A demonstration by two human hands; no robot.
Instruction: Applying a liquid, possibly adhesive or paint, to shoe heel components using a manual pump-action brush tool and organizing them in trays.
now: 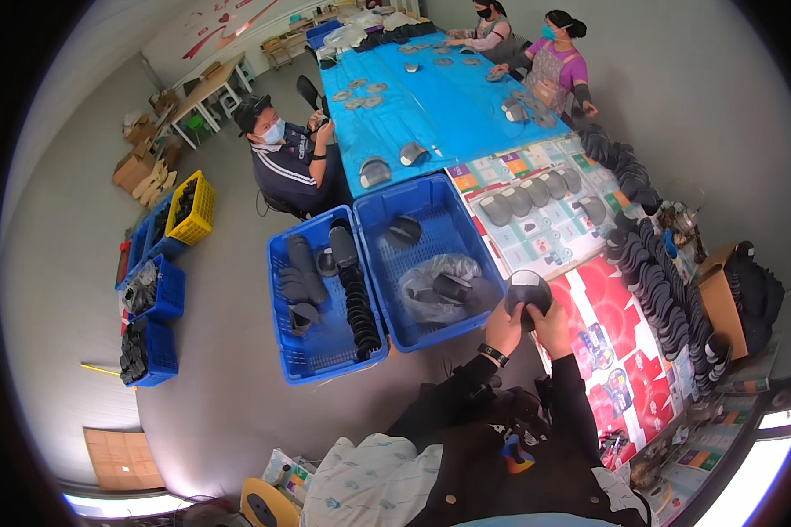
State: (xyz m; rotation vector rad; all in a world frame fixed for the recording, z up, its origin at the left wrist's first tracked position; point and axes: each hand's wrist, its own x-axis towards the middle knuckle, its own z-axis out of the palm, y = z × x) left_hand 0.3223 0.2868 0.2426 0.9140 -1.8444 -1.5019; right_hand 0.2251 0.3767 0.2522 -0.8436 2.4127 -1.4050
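Both hands are wrapped round a dark, rounded cup-like piece (529,288) with a pale lining at its far edge. My left hand (504,328) grips its left side, and my right hand (552,328) its right side, thumbs on the near face. The piece is held beside the near right corner of a blue crate (428,186), which contains a clear plastic bag (422,279) and several dark curved pieces. Just beyond my hands, a row of similar grey pieces (520,200) lies on the printed table cover (501,241).
Another blue crate (281,307) with stacked dark pieces stands left. Long stacks of dark curved pieces (659,285) line the table's right side, near a cardboard box (723,303). One person (290,167) sits left of the blue-covered table (439,105); two people (554,75) work at its far right.
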